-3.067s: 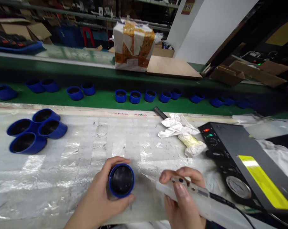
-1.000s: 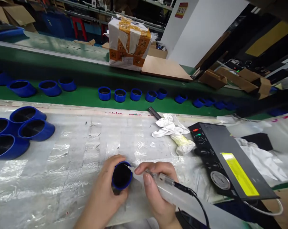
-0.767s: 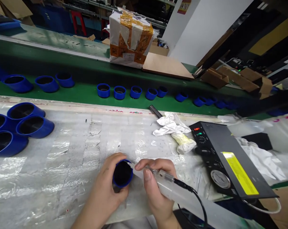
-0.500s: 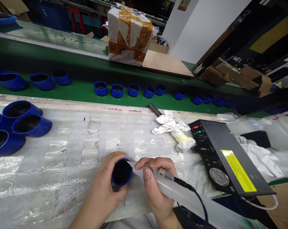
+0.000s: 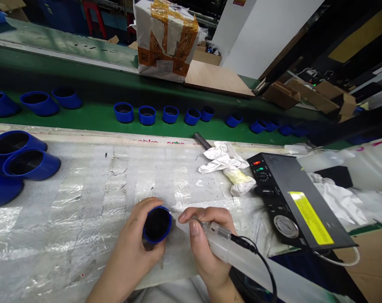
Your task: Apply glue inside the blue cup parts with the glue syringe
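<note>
My left hand (image 5: 135,240) is closed around a blue ring-shaped cup (image 5: 169,229) with a dark inside, tilted so its mouth faces me. My right hand (image 5: 209,240) grips a translucent glue dispensing syringe (image 5: 220,248), thumb and fingers wrapped about its front part. The white nozzle points left at the cup's upper right rim; whether it touches the rim I cannot tell. A black cable and a clear fitting run back along the syringe. Several more blue cups (image 5: 33,164) stand at the left on the plastic-covered table (image 5: 92,210).
A black dispenser controller (image 5: 301,198) with a gauge and lit display stands at the right. Crumpled white tissues (image 5: 224,158) lie beside it, near a dark ribbed handle (image 5: 202,140). More blue cups (image 5: 171,114) line the green conveyor (image 5: 96,113); a taped box (image 5: 165,42) stands behind.
The cup in my left hand has shifted slightly left and appears a little turned, moving slightly from the nozzle. The surrounding scene has shifted a little left and up in view.
</note>
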Demonstrator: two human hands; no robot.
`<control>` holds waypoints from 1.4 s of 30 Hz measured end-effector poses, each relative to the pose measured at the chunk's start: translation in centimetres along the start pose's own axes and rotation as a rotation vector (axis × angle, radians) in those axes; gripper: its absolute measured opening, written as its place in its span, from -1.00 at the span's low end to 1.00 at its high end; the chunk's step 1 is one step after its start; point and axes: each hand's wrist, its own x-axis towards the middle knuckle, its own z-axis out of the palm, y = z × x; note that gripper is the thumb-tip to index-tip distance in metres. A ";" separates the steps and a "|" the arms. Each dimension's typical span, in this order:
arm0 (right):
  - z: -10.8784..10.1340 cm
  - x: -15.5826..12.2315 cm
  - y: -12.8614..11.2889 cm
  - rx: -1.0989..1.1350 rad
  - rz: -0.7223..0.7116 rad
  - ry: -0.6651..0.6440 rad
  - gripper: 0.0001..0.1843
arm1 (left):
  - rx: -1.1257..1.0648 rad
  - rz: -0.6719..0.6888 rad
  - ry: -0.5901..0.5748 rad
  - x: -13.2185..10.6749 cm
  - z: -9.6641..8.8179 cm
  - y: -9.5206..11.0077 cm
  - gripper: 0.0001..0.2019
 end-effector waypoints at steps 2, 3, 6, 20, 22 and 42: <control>0.0 -0.1 -0.1 -0.020 -0.011 0.030 -0.73 | 0.000 -0.014 -0.011 0.0 0.0 -0.1 -0.42; -0.1 -0.1 -0.2 -0.030 -0.015 0.045 -0.75 | 0.001 -0.018 -0.016 0.0 0.0 0.0 -0.42; -0.3 -0.4 -0.2 -0.052 -0.003 0.051 -0.77 | 0.008 -0.022 -0.027 0.1 -0.3 0.1 -0.43; -1.0 -1.7 -0.8 -0.130 0.013 0.023 -0.75 | -0.003 -0.070 -0.031 0.2 -0.5 1.4 -0.47; -1.1 -1.8 -0.9 -0.148 0.007 0.023 -0.75 | 0.000 -0.072 -0.038 0.3 -0.5 1.5 -0.47; 0.2 -2.9 -2.4 -0.191 0.057 0.064 -0.78 | 0.029 -0.015 -0.043 0.2 -0.6 0.3 -0.37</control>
